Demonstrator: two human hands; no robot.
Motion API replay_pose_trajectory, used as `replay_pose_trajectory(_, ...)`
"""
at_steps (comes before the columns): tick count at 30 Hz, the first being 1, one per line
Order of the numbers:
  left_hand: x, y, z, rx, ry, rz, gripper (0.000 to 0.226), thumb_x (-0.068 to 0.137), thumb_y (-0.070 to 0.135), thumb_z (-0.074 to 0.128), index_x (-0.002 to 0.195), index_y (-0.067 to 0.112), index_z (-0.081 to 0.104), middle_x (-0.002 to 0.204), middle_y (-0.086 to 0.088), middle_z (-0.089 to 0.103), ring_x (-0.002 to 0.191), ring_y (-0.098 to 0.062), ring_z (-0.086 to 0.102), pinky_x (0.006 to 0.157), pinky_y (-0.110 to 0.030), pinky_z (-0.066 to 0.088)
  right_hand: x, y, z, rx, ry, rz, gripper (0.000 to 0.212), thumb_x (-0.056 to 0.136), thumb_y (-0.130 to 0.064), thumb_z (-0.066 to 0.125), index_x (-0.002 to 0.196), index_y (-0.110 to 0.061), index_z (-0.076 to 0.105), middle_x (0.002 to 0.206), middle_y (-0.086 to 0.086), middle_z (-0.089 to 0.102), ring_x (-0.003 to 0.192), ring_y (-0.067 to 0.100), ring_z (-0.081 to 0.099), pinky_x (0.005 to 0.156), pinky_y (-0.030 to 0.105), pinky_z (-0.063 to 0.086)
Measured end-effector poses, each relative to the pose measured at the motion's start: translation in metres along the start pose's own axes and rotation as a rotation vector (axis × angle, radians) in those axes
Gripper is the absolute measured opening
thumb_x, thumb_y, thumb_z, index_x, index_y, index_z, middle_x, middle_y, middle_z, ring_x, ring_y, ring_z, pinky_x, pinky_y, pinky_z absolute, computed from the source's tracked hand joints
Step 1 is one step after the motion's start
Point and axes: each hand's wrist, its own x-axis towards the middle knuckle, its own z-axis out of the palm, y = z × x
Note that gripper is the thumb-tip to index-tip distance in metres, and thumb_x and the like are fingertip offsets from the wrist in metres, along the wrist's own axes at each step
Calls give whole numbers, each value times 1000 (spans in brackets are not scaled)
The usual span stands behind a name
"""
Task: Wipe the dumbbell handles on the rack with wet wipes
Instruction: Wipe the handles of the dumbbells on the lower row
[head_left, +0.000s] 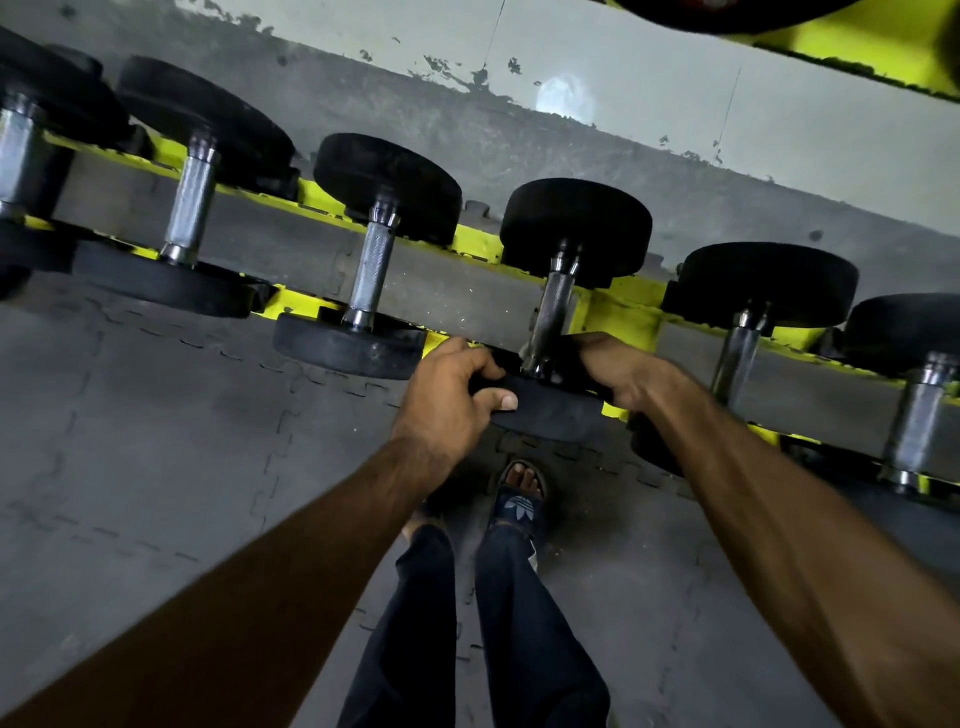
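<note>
Dumbbell (574, 228), black round heads and a knurled steel handle (555, 304), lying across the two yellow rails of the rack (631, 317), fourth from the left end of a row. Its near head (550, 413) juts past the rack's front edge. The left grip (449, 387) curls over the left rim of that head, thumb pressed on its face. The right grip (626, 374) wraps the right rim, with its fingers mostly hidden behind the head. No wet wipe can be seen in either grip or anywhere else in view, and the handle is bare.

Likely risks: the near head already overhangs the front edge, so a pull could slide the weight off the rail. A sandal (519, 493) with bare toes stands on the floor directly below it. Fingers hooked behind the head could also be pinched against the rail if the dumbbell rolls or drops back. Any dampness would make the rubber rim harder to hold.

Other dumbbells (371, 260) sit on either side, close but not touching. The floor (156, 415) is grey interlocking matting, dusty and scuffed. Behind the rack rises a grey wall (675, 171) with flaking paint. A second yellow shelf (857, 47) crosses the top right corner. The light is dim.
</note>
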Motion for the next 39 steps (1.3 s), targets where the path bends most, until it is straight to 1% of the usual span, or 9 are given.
replay_pose_trajectory(6,-1,0,0,-6,10,3,23,69,16,90,81,14,70,90,0,61,90,-20,62,82,-42,55,-13,9,-10,-505,270,-301,14,71,-13,87,82,-11,78,72,-2,72,66,7,63,63,24,52)
replay_pose_trajectory(11,-1,1,1,-10,28,-6,23,68,15,90,82,12,72,91,-1,61,90,-20,62,83,-41,55,-26,-19,-6,-1224,149,-880,20,68,-22,52,72,-12,68,81,8,68,76,33,65,57,32,44)
replay_pose_trajectory(14,-2,2,1,-7,43,-1,23,68,14,90,83,11,72,89,1,60,88,-19,61,82,-40,55,-22,-36,7,-1459,0,-850,51,79,-43,26,91,-14,66,102,4,66,92,31,63,63,35,47)
replay_pose_trajectory(18,-2,2,2,-20,47,5,24,67,14,90,83,13,73,87,7,56,87,-18,60,82,-39,55,-13,-61,37,-1755,-15,-706,15,95,-28,52,99,-19,63,106,6,68,100,30,64,66,30,36)
replay_pose_trajectory(22,-2,-1,1,-16,33,7,24,68,16,90,86,13,74,90,2,58,89,-19,60,83,-39,55,-15,-84,69,-2066,-88,-506,16,94,-22,57,107,-20,67,110,2,69,102,27,66,67,28,40)
replay_pose_trajectory(28,0,-1,-1,-31,3,-1,25,67,18,91,84,13,73,91,0,60,90,-19,61,84,-41,55,-38,-66,28,-1472,30,-576,14,83,-19,66,90,-15,54,80,-1,48,86,31,60,59,30,32)
replay_pose_trajectory(32,3,0,-3,-29,-19,-16,25,67,21,91,83,15,73,91,1,61,90,-18,61,83,-41,55,-37,-17,2,-1220,282,-491,2,75,-11,66,74,-10,67,77,9,66,77,32,63,60,33,44)
replay_pose_trajectory(36,5,1,-6,-9,-46,1,26,67,20,91,84,10,74,90,-2,61,89,-20,61,82,-40,55,-12,12,9,-326,451,-210,16,82,3,66,86,-8,77,81,7,72,72,17,66,72,35,56)
replay_pose_trajectory(39,5,2,-8,-4,-56,-10,26,70,21,90,87,10,74,92,-1,60,91,-19,61,83,-39,55,-3,-5,21,206,475,-103,24,89,12,54,89,-5,71,79,12,69,58,16,62,64,33,57)
